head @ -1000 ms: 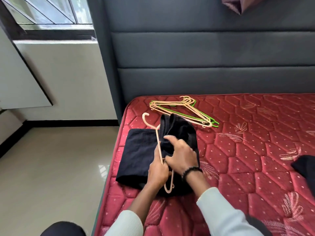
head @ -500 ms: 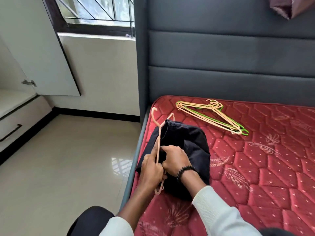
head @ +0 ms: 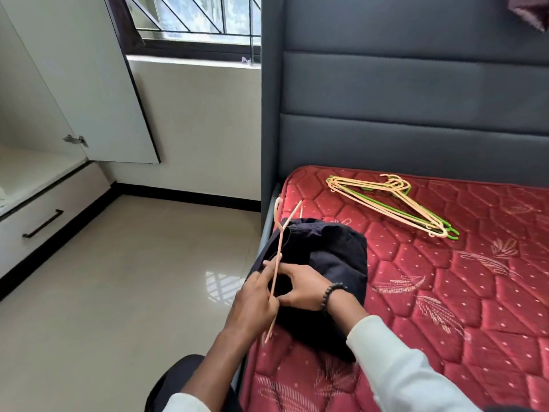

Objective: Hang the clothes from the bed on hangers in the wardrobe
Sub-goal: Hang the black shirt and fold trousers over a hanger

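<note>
A black garment (head: 332, 257) lies bunched at the left edge of the red mattress (head: 445, 292). A peach plastic hanger (head: 280, 242) stands nearly on edge against it, hook pointing away from me. My left hand (head: 255, 304) grips the hanger's lower bar. My right hand (head: 300, 288) pinches the black cloth right beside the hanger; the fingertips are partly hidden in the fabric. A pile of spare peach and green hangers (head: 392, 203) lies further up the bed near the headboard.
The open white wardrobe door (head: 77, 84) and a drawer with a black handle (head: 44, 224) stand at the left. Glossy beige floor (head: 118, 292) lies between wardrobe and bed. A grey padded headboard (head: 416, 99) rises behind the mattress.
The garment has been gathered from a flat fold into a bunch and drawn to the mattress's left edge. My view has swung left, bringing the wardrobe into sight. Both hands keep hold.
</note>
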The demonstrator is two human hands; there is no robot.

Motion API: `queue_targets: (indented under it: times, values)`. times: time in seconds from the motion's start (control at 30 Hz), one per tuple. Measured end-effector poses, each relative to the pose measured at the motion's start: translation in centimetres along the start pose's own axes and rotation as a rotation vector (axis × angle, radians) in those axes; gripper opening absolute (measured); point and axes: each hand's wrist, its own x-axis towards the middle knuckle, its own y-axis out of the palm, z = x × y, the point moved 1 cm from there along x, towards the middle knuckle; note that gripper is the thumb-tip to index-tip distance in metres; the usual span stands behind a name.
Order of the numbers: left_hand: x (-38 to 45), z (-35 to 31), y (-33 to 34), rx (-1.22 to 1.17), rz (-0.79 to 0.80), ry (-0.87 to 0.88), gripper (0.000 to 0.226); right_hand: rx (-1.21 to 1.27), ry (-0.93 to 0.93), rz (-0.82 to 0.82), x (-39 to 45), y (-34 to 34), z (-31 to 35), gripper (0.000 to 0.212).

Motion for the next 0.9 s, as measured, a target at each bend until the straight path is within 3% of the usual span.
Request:
queue_targets:
  times: [0.1,0.17,0.27,0.33,0.47,0.5,0.57,0.63,0.67,0.73,0.77,0.83,0.9]
  values:
    - [0.0,-0.7,-0.3,0.008,0.053,0.060,0.087,0.193,0.073,-0.064,-1.0,-0.6,-1.1,0.071]
    - [-0.2,-1.4,0.0,0.026,0.099,0.114,0.085,0.190,0.094,-0.074,-0.9,-0.1,-1.3,0.074]
    - [-0.3,-1.7,1.0,0.105,0.190,0.118,0.079,0.238,0.098,0.106,-0.5,0.5,-0.7,0.071]
    - [-0.3,-1.8,1.1,0.149,0.193,0.134,0.080,0.468,0.080,0.163,-1.1,0.2,-0.9,0.067]
    - [0.2,-2.1,0.5,0.198,0.291,0.169,0.081,1.306,0.111,-0.050,-3.8,-2.0,-2.0,0.063]
    - [0.4,-2.2,0.3,0.174,0.367,0.168,0.076,1.408,0.099,-0.090,-4.4,-2.5,-2.2,0.058]
    - [0.8,-2.5,-0.2,0.017,0.485,0.166,0.053,1.387,0.145,-0.192,-5.3,-3.0,-2.5,0.044]
    - [1.1,-2.9,-1.2,-0.237,0.332,0.081,0.019,1.317,0.255,-0.337,-5.3,-2.6,-2.6,0.031]
    - [1.8,-2.6,-1.6,-0.304,0.121,0.008,0.018,1.294,0.314,-0.412,-5.0,-2.3,-2.6,0.026]
    - [3.6,-1.8,-1.9,-0.197,-0.272,-0.171,0.029,1.245,0.410,-0.512,-4.8,-2.0,-3.0,0.025]
    - [4.7,-1.4,-1.6,-0.113,-0.295,-0.289,0.047,1.224,0.444,-0.538,-4.7,-2.1,-3.2,0.024]
    - [6.6,-1.2,-0.3,-0.059,-0.041,-0.497,0.095,1.217,0.474,-0.555,-4.6,-2.3,-3.6,0.016]
    - [7.7,-1.6,1.0,-0.033,0.091,-0.561,0.119,1.216,0.493,-0.552,-4.6,-2.4,-3.5,0.015]
